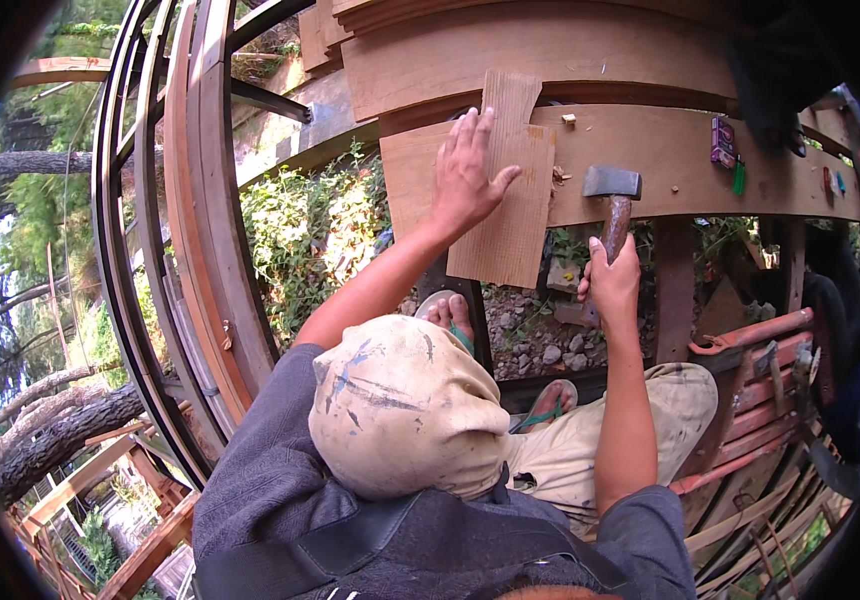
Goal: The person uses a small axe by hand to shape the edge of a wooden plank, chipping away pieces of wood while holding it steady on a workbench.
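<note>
Your right hand (pixel 612 280) is wrapped around the handle of a hatchet (pixel 618 208), whose metal head stands above your fist, over the near edge of the bench plank (pixel 670 180). Your left hand (pixel 465 185) is unclenched, palm down and fingers extended, lying on the left edge of a notched board (pixel 510 220). That board is left of your hatchet grip, laid across the plank, its lower end jutting past the edge toward you.

Pale wood chips (pixel 569 120) are scattered on the plank between the board and the hatchet head. Farther right of your grip sit a small dark purple box (pixel 722 142) and a green lighter-like object (pixel 739 180). Beyond both hands another broad plank (pixel 550 55) runs alongside.

Below your grip, grey stones (pixel 575 350) cover the ground. Left of your left hand there are leafy plants (pixel 300 220), then long dark beams (pixel 215 180) and, outside them, a tree trunk (pixel 70 440). To the right of your grip stands a reddish slatted seat (pixel 750 410).
</note>
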A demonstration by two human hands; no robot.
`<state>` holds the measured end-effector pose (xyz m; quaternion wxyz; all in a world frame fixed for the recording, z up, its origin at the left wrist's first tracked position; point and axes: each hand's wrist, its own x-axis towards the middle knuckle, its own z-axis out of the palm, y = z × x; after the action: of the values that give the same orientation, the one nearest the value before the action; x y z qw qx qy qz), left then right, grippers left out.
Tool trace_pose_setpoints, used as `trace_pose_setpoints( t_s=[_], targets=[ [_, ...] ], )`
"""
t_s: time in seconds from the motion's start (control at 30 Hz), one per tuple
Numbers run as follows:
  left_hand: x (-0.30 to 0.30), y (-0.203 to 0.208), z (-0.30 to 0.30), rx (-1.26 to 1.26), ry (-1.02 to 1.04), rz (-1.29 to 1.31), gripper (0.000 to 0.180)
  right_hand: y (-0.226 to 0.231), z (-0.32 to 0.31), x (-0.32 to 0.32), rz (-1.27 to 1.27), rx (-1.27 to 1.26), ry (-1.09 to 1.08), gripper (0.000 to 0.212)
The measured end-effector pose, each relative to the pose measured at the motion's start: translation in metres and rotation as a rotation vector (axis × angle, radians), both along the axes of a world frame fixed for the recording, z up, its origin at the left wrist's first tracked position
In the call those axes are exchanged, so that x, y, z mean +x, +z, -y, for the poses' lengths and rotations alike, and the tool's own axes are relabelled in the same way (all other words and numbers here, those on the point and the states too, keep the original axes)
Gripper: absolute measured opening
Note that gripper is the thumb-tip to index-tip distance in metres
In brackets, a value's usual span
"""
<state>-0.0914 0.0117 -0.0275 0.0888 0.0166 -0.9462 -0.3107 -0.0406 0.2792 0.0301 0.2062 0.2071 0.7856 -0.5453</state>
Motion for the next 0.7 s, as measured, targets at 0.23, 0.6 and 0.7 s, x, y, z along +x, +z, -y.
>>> trace_pose_setpoints(
  t_s=[0.23, 0.6, 0.7],
  targets=[
    [-0.116, 0.036, -0.001, 0.064, 0.168, 0.425, 0.084, -0.004, -0.008, 0.003, -0.053, 0.077, 0.021, 0.026],
    [-0.140, 0.060, 0.048, 0.763, -0.014, 0.395, 0.035, 0.001, -0.003, 0.001, -0.068, 0.087, 0.025, 0.026],
    [-0.131, 0.114, 0.047, 0.736, -0.043, 0.221, 0.031, 0.001, -0.011, -0.001, -0.078, 0.067, 0.033, 0.024]
  ],
)
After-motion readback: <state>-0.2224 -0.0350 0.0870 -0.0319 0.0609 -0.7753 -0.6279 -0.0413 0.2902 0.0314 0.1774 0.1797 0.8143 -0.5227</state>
